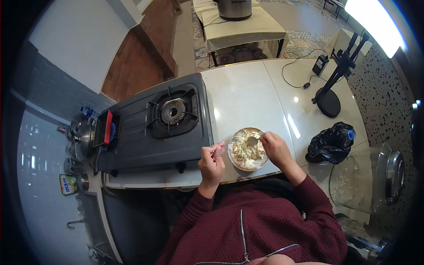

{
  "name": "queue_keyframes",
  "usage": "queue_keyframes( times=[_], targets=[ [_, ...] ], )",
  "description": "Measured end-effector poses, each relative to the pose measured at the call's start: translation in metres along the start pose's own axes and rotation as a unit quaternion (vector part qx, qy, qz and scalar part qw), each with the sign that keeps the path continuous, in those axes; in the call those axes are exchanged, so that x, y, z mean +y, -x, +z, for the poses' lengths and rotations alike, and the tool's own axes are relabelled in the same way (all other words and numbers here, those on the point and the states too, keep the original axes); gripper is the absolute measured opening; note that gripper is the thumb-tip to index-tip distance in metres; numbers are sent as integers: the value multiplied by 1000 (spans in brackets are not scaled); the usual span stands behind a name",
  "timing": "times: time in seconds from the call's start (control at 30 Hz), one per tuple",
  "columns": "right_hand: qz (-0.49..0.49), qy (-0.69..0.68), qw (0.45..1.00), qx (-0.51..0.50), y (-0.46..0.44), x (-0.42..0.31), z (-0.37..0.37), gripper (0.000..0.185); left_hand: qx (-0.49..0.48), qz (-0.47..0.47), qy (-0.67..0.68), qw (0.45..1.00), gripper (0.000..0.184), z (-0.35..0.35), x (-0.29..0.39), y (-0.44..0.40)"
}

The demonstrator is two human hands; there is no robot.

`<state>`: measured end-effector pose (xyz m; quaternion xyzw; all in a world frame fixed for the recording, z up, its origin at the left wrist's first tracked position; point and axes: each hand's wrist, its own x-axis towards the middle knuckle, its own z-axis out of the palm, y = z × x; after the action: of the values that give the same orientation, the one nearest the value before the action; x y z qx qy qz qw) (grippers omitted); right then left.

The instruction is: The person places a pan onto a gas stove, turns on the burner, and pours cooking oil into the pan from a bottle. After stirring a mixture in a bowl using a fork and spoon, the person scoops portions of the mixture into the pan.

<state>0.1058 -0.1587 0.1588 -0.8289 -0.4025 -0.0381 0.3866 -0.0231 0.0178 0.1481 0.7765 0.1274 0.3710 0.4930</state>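
Note:
A round bowl [248,168] with a pale brownish rim sits on the counter near its front edge. It is filled with a pale yellow and white shredded food [247,152] that I cannot name exactly. My right hand [276,150] is closed on a spoon [252,141], whose head rests in the food at the bowl's upper right. Left of the bowl, my left hand [212,163] is closed in a pinch on a fork [235,139]. The fork's tines reach over the bowl's upper left side; most of its handle is hidden by my fingers.
A dark gas stove [132,150] stands left of the bowl, with a red-edged pan [106,128] on its far burner. At right are a black plastic bag [331,143] around a blue-capped bottle, a black stand [329,101] and a clear glass bowl [346,181]. Behind is a cloth-covered table [245,35].

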Motion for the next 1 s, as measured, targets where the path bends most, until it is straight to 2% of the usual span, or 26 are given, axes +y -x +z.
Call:
queue_keyframes(
  times=[0.1, 0.23, 0.33, 0.5, 0.73, 0.87, 1.0],
  targets=[
    [17, 3, 999, 28, -6, -5, -17, 11, 4, -10, -9, 1000, 10, -5, 1, -1],
    [2, -20, 999, -49, 2, 21, 5, 11, -2, -13, -6, 1000, 10, -4, 5, -3],
    [-25, -19, 997, -64, -5, 16, -4, 12, 2, -2, -6, 1000, 9, -5, 6, -7],
    [-27, -9, 1000, -10, -14, 17, -9, 6, 6, -7, -10, 1000, 9, -8, 2, -7],
    [-28, -78, 989, -119, -3, 37, 13, 6, 3, -13, -12, 1000, 10, -10, 1, -8],
    [-84, -107, 989, -62, -10, 25, 0, 7, 3, -25, -12, 1000, 10, -11, -2, -8],
    [-132, -109, 981, -89, -7, 15, 10, 10, 7, -24, -28, 999, 10, -11, -3, -8]
  ],
)
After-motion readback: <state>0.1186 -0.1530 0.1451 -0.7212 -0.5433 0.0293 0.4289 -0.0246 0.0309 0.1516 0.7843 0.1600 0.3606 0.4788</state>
